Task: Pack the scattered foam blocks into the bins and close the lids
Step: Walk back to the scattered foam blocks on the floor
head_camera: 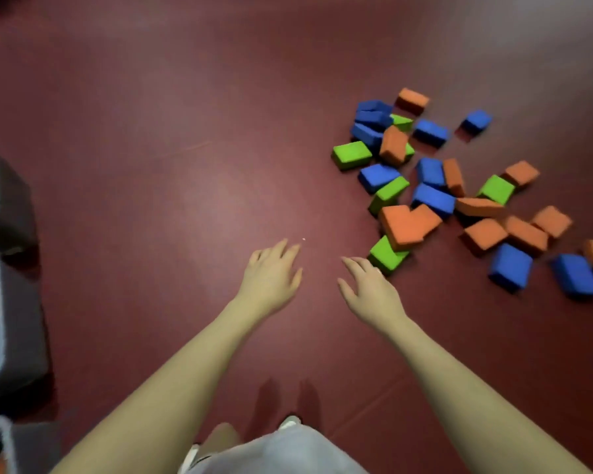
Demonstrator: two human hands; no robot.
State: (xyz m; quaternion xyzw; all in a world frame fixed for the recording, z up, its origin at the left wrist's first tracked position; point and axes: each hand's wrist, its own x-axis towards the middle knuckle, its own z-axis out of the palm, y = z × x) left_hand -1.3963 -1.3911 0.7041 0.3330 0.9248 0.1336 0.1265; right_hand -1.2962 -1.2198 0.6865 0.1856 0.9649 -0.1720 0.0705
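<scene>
Both your hands empty, fingers spread: left hand (pixel 271 275) over bare red floor (pixel 185 165), right hand (pixel 370 289) just beside green foam block (pixel 387 256). Foam block pile (pixel 442 186) front-right; bins (pixel 7 302) far left.

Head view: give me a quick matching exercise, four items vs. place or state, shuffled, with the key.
Items:
1. left hand
2. right hand
3. bins
4. lone blue block

Descriptions:
A. along the left edge of the frame
B. open, fingers next to a green block
C. open, over bare floor
D. apart from the pile, on its far side

Pairs: 1-C, 2-B, 3-A, 4-D
</scene>
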